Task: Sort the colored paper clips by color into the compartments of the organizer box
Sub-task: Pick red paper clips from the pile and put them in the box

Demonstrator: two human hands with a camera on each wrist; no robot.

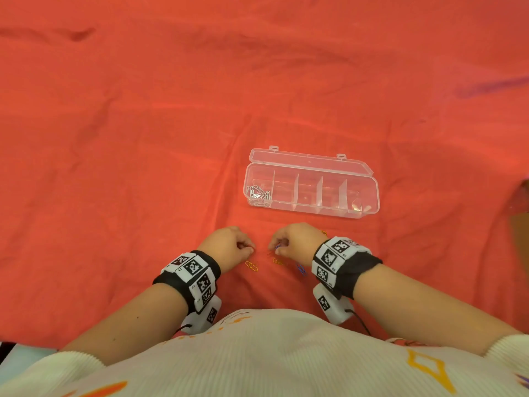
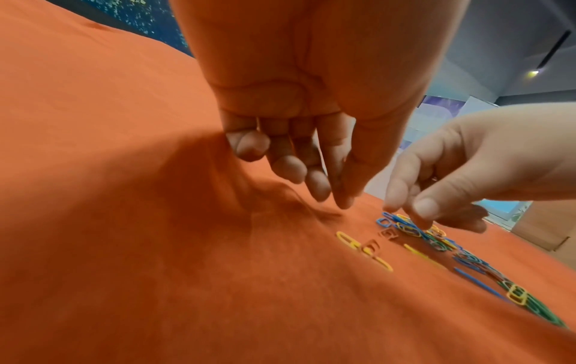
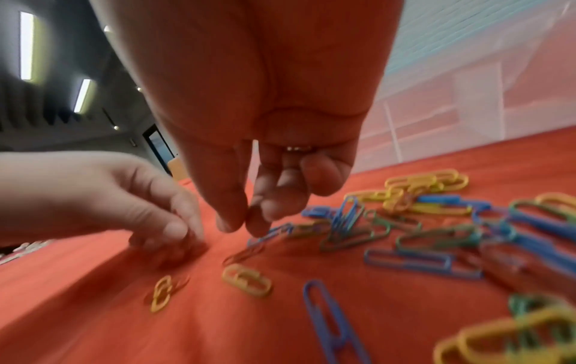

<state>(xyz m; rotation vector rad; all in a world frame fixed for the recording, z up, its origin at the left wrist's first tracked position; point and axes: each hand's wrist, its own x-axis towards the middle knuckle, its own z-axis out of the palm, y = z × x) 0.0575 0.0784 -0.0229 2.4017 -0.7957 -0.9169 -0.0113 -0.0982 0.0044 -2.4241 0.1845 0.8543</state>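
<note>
The clear organizer box (image 1: 377,196) lies open on the red cloth, with silver clips (image 1: 260,193) in its leftmost compartment; the other compartments look empty. Nearer me, loose blue, yellow, green and red paper clips (image 3: 436,221) are scattered by my hands. My right hand (image 1: 274,247) (image 3: 244,223) pinches a blue clip (image 3: 269,234) between thumb and forefinger at the pile's left edge. Just to its left, my left hand (image 1: 251,249) (image 2: 341,203) has its fingers curled down, with thumb and forefinger tips together on what looks like a red clip against the cloth. A yellow clip (image 1: 251,266) lies below the left hand.
The wrinkled red cloth (image 1: 143,138) covers the whole surface. A brown cardboard edge (image 1: 519,224) shows at the far right. My cream sweater (image 1: 257,353) fills the bottom of the head view. The box stands a hand's width beyond my hands.
</note>
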